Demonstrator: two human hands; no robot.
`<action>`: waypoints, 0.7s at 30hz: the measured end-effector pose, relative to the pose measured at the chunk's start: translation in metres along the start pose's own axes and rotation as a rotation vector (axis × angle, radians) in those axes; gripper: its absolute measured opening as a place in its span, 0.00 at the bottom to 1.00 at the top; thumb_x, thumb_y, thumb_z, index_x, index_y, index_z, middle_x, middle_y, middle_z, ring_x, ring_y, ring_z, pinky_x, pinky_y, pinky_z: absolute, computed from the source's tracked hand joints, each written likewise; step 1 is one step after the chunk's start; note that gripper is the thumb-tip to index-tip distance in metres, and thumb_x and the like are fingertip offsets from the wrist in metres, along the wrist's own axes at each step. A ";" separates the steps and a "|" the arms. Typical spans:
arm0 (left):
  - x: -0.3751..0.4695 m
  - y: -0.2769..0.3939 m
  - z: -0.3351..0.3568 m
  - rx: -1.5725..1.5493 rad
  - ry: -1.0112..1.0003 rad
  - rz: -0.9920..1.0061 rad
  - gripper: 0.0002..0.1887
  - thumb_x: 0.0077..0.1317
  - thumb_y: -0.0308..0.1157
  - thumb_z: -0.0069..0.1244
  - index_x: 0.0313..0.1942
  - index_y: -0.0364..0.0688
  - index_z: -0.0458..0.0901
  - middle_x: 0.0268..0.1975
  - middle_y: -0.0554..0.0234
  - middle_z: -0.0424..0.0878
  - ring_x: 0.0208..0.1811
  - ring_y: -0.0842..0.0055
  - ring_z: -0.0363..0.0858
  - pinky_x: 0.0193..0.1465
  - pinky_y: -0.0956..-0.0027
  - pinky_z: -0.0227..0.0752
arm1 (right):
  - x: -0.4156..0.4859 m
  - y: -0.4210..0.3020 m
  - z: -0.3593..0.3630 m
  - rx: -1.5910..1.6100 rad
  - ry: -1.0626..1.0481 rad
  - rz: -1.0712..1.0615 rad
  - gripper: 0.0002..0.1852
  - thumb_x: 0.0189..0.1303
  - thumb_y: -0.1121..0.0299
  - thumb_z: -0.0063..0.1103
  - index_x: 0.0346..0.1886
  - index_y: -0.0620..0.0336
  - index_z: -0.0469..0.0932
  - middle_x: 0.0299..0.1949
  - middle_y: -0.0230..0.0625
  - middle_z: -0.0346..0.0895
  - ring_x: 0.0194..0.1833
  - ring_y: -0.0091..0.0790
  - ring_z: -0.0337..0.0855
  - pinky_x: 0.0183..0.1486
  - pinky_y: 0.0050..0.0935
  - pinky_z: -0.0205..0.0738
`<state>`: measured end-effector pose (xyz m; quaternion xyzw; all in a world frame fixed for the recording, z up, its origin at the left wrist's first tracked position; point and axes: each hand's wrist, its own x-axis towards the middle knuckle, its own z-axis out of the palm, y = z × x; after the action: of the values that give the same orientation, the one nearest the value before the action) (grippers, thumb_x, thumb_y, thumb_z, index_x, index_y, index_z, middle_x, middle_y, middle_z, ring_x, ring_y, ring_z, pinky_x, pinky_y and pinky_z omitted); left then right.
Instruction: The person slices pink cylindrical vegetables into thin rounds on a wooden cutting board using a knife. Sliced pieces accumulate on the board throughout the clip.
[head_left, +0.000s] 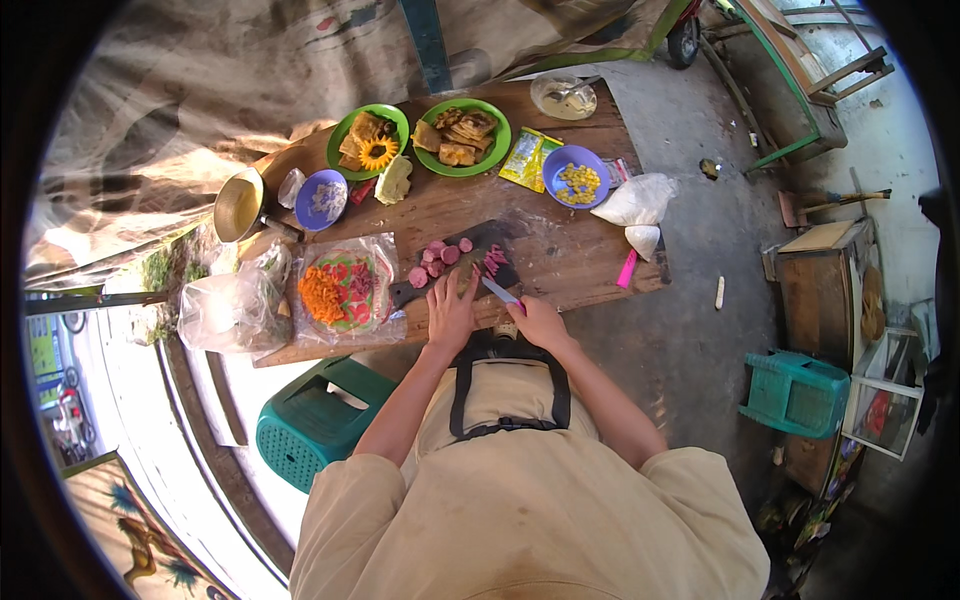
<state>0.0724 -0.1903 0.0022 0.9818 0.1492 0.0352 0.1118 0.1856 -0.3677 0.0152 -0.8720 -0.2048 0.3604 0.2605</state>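
Note:
My right hand grips a kitchen knife by its purple-pink handle, the blade pointing up and left over a dark cutting board. Beside the blade tip, the fingertips of my left hand press a small pink sausage piece against the board; the fingers partly hide it. Thick round sausage slices lie just beyond my left hand. Thin sausage strips are gathered on the board's right part. Left of the board, a patterned plate on clear plastic bears shredded orange food and chopped pink bits.
Along the back of the wooden table stand green plates of fried food, purple bowls and a clear bowl. Plastic bags and a saucepan occupy its left end. A green stool stands near my left arm.

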 end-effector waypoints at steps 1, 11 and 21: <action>0.000 -0.003 0.000 -0.046 0.027 0.000 0.32 0.63 0.29 0.56 0.69 0.50 0.76 0.69 0.52 0.70 0.70 0.54 0.66 0.69 0.49 0.64 | -0.002 0.001 -0.003 -0.017 -0.019 0.025 0.27 0.75 0.45 0.50 0.45 0.64 0.82 0.41 0.60 0.85 0.48 0.65 0.85 0.53 0.60 0.76; 0.029 0.006 0.025 -0.404 0.145 -0.202 0.12 0.60 0.33 0.65 0.44 0.42 0.91 0.45 0.58 0.83 0.52 0.58 0.79 0.57 0.54 0.73 | 0.015 0.016 0.022 0.167 0.000 0.007 0.38 0.80 0.43 0.37 0.46 0.77 0.81 0.45 0.72 0.81 0.54 0.71 0.81 0.57 0.58 0.72; 0.030 0.019 0.036 -0.399 0.100 -0.329 0.14 0.59 0.33 0.66 0.46 0.44 0.91 0.48 0.59 0.83 0.55 0.59 0.78 0.58 0.55 0.73 | 0.019 0.016 0.040 0.134 0.006 0.068 0.42 0.81 0.42 0.31 0.41 0.80 0.83 0.41 0.78 0.80 0.52 0.75 0.81 0.60 0.62 0.72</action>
<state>0.1096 -0.2063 -0.0278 0.8999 0.3024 0.0936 0.2999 0.1718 -0.3574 -0.0283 -0.8600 -0.1500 0.3794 0.3064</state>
